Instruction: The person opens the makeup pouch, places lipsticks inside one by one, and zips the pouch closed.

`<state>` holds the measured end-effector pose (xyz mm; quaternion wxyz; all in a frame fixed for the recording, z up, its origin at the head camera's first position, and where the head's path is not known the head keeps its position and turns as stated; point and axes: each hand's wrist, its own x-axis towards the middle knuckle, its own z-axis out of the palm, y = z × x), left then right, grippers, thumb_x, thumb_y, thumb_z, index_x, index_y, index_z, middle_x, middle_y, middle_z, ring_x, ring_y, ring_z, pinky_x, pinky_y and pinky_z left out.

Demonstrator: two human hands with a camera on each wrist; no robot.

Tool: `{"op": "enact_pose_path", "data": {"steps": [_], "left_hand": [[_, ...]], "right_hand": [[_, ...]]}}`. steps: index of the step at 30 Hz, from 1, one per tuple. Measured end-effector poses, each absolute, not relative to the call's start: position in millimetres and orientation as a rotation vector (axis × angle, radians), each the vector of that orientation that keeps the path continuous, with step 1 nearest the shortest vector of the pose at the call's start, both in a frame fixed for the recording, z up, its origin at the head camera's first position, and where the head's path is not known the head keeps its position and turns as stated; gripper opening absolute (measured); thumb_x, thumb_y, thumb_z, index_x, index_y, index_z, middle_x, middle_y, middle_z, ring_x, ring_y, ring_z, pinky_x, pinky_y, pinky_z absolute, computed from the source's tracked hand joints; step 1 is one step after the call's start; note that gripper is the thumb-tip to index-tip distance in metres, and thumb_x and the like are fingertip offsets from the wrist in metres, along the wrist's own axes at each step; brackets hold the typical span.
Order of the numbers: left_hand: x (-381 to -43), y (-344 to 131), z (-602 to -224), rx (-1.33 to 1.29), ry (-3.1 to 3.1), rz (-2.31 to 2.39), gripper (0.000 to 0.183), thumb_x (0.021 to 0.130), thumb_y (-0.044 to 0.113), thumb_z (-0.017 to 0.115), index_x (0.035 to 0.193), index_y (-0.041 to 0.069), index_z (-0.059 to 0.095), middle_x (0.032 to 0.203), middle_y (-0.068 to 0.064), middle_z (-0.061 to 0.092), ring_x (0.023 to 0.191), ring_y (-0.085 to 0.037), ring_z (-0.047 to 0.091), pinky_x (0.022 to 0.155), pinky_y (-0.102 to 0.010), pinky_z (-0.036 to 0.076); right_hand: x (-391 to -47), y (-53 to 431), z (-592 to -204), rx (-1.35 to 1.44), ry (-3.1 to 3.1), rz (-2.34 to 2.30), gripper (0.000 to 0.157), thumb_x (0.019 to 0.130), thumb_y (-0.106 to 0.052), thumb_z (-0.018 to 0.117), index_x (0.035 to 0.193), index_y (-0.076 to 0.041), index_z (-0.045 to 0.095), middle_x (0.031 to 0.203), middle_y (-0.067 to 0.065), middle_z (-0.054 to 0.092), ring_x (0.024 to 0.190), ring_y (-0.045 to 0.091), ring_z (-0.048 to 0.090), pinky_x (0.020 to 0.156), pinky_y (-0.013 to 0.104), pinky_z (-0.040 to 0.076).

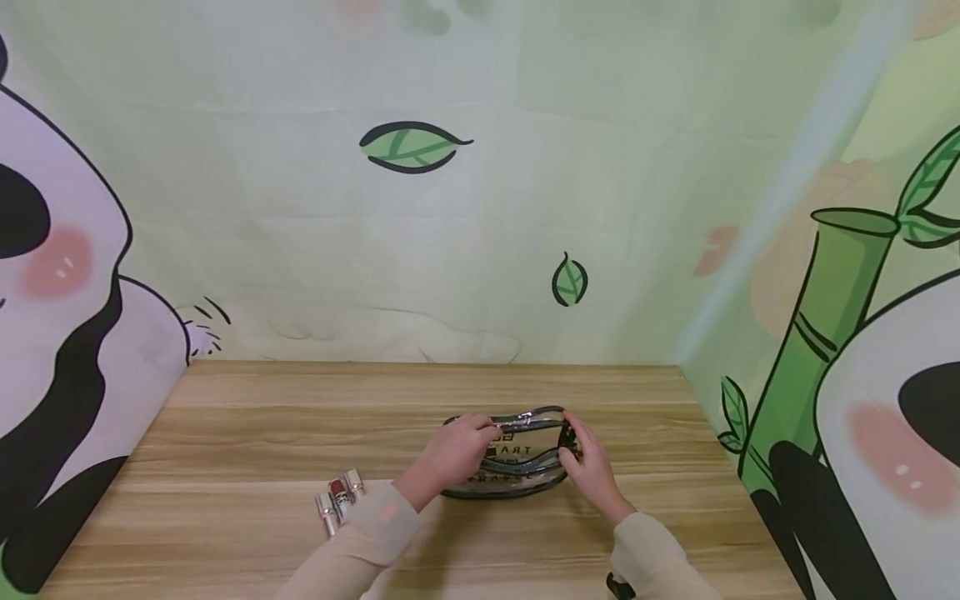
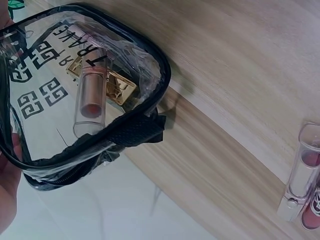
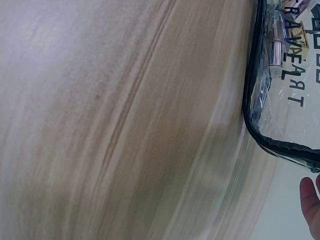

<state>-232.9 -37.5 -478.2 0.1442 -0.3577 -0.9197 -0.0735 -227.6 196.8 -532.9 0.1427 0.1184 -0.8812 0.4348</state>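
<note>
Between both hands stands a clear zip cosmetic pouch (image 1: 517,482) with black edging and dark lettering. My left hand (image 1: 459,450) grips its upper edge towards the left, fingers bent over the rim. At the pouch's right end, my right hand (image 1: 596,477) holds the side between thumb and fingers. Through the clear plastic in the left wrist view, a lipstick (image 2: 92,97) in a transparent tube lies by a gold-coloured item (image 2: 121,89). Part of the right hand (image 3: 311,205) shows beside the pouch corner in the right wrist view. The left fingertips are partly hidden.
Left of the pouch, several lipstick tubes (image 1: 340,493) lie side by side on the wood-grain table (image 1: 247,433), close to the left sleeve. A printed cloth backdrop (image 1: 480,250) rises behind the table and along its sides.
</note>
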Motion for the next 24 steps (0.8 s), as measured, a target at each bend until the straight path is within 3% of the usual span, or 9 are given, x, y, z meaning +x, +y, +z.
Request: {"op": "enact_pose_path", "data": {"steps": [9,17,24], "left_hand": [[-233,-48,-479,-1.073,-2.515,-0.317,0.019,0.082,0.013,0.057,0.100,0.015,0.065,0.100,0.000,0.062,0.092,-0.014,0.058,0.077,-0.026,0.051],[-234,-58,-481,-1.086,-2.384,-0.391,0.017,0.078,0.016,0.065,0.095,0.013,0.066,0.094,0.000,0.063,0.088,-0.013,0.059,0.075,-0.026,0.051],[-234,-70,-486,-1.064,-2.418,-0.399,0.022,0.079,0.025,0.065,0.097,0.013,0.065,0.097,-0.001,0.062,0.089,-0.014,0.058,0.075,-0.027,0.051]], "right_hand": [[-228,197,-534,0.354,-2.530,1.240,0.054,0.077,-0.005,0.051,0.130,-0.003,0.041,0.128,0.022,0.044,0.108,0.037,0.049,0.075,0.040,0.048],[-229,198,-534,0.380,-2.514,1.208,0.052,0.076,-0.004,0.051,0.128,-0.001,0.043,0.127,0.022,0.046,0.103,0.032,0.050,0.071,0.030,0.047],[-229,198,-535,0.385,-2.530,1.200,0.053,0.077,-0.004,0.051,0.129,-0.002,0.041,0.128,0.022,0.044,0.104,0.033,0.050,0.069,0.029,0.046]]}}
